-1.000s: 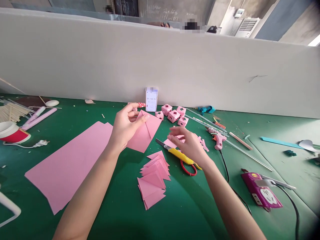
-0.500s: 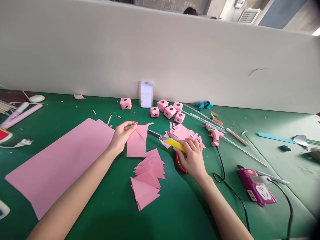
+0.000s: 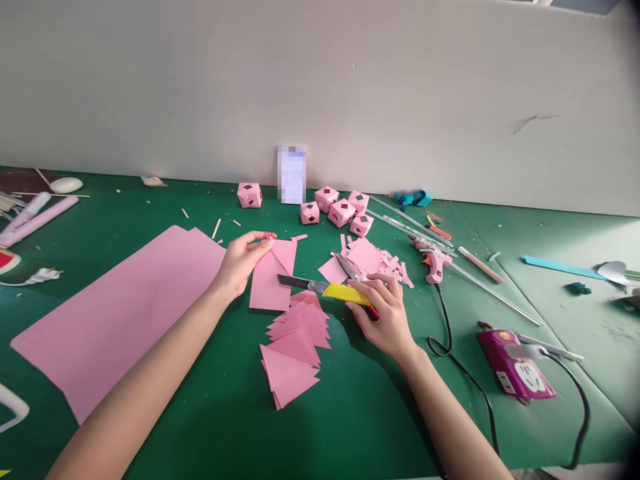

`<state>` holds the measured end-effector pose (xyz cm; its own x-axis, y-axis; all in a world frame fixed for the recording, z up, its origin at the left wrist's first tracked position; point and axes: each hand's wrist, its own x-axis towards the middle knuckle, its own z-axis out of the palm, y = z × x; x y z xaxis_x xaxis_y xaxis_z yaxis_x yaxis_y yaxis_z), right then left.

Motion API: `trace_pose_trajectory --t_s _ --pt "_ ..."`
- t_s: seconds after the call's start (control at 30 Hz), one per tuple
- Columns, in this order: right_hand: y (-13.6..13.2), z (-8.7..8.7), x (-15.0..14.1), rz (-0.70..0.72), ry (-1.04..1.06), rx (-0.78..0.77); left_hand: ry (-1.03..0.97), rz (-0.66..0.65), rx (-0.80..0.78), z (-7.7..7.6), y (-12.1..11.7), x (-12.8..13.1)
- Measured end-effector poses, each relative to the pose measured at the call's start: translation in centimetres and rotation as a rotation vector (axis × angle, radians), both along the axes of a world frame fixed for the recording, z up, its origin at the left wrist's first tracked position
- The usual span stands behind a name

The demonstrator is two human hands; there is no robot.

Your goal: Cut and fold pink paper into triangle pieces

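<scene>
My left hand (image 3: 241,261) pinches the top left corner of a folded pink paper piece (image 3: 269,279) that lies flat on the green table. My right hand (image 3: 383,310) is closed round the yellow handle of a utility knife (image 3: 330,289). The knife's blade points left and its tip rests over the lower right part of the folded piece. Just below the knife lies a stack of pink paper triangles (image 3: 294,347). Red scissors are mostly hidden under my right hand.
A large pink sheet (image 3: 120,300) covers the table at left. Several small pink paper cubes (image 3: 340,210) and a phone (image 3: 292,175) stand by the white wall. Pink scraps (image 3: 367,257), a pink glue gun (image 3: 434,263), a magenta power strip (image 3: 517,370) and cords lie at right.
My left hand lowered the folded pink piece onto the table. My right hand took up the yellow knife and brought its blade leftward over the piece. The view tilted down.
</scene>
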<state>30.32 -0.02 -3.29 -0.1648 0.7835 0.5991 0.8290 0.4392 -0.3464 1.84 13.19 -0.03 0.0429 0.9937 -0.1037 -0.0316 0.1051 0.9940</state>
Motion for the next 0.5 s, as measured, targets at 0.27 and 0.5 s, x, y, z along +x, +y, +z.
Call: trace_pose_trajectory --t_s 0.27,0.5 --pt "0.2 -0.3 0.2 -0.126 -0.007 0.084 0.09 -0.224 -0.05 1.1 -1.3 0.6" --pt "0.1 -0.1 0.4 -0.124 -0.009 0.136 0.335 -0.294 0.113 1.8 -1.8 0.8"
